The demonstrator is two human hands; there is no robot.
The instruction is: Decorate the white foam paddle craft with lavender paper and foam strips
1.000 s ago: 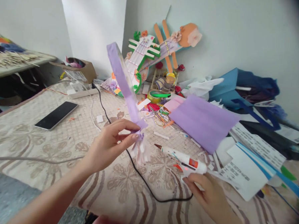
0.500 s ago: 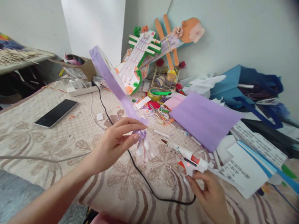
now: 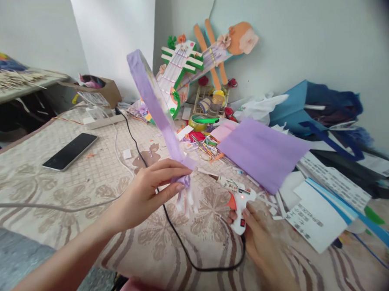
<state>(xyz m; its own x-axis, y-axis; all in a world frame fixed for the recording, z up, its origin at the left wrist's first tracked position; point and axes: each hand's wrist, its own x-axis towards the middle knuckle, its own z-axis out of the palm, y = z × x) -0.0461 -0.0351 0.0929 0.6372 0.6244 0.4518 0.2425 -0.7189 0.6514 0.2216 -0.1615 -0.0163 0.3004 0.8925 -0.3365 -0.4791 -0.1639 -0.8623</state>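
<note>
Pinching a purple strip (image 3: pixel 157 108), partly covered at the bottom, in the left hand (image 3: pixel 143 192); wrapping the right hand (image 3: pixel 259 233), partly hidden, around a glue gun (image 3: pixel 245 202).

The left forearm (image 3: pixel 72 251) enters bare from 8 o'clock and slants up toward 2 o'clock, its wrist nearly straight. The left grip (image 3: pixel 144 191) lies at 8 o'clock from centre, its back uppermost, fingers (image 3: pixel 171 172) stretched toward 3 o'clock with the thumb (image 3: pixel 171 192) beneath them, the tips drawn close in a pinch. The right forearm (image 3: pixel 279 267) comes in from 5 o'clock, pointing toward 11. The right grip (image 3: pixel 252 223) is curled closed, lower than the left, its fingertips (image 3: pixel 232 215) showing toward 9 o'clock.
</note>
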